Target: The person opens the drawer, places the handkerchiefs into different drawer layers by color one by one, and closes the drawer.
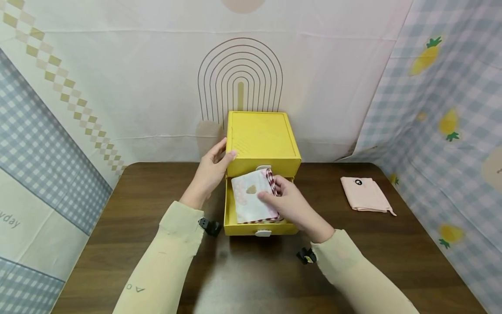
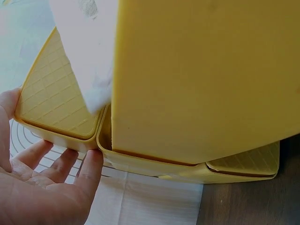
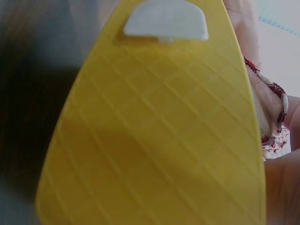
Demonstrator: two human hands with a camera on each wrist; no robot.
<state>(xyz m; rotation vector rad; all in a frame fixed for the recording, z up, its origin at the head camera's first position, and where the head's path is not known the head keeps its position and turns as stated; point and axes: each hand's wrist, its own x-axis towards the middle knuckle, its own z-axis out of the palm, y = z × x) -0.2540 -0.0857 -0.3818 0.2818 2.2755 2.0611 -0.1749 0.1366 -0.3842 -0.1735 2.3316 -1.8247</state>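
A yellow two-tier drawer box (image 1: 260, 135) stands against the back wall with its lower drawer (image 1: 243, 230) pulled out. My left hand (image 1: 205, 176) rests on the box's left side, thumb over the top edge; its fingertips touch the side in the left wrist view. My right hand (image 1: 294, 207) pinches a folded white towel (image 1: 251, 207) by its right edge, thumb on top. The towel has a brown patch and a dark red and white trim; it lies tilted over the open drawer. The drawer's front, with a white tab handle (image 3: 166, 18), fills much of the right wrist view.
A folded pink towel (image 1: 364, 194) with a round black mark and a hanging loop lies to the right on the brown wooden table (image 1: 243, 279). Printed cloth hangs behind and on both sides. The upper drawer's white handle (image 1: 263, 167) shows just above the white towel.
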